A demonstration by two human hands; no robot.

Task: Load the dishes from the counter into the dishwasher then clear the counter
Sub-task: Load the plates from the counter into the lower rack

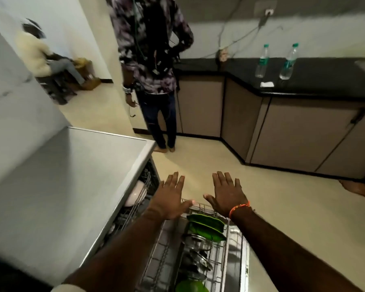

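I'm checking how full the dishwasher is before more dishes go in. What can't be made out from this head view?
- Lower rack: its near end is cut off by the bottom edge, and the left forearm covers its left side.
- Upper rack: mostly hidden under the dishwasher top; one white dish shows.
- Steel dishes: dark and overlapping, count unclear.
- Left hand and right hand: whether the palms touch the rack is hidden.

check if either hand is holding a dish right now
No, the left hand and right hand are both spread flat and empty above the pulled-out rack.
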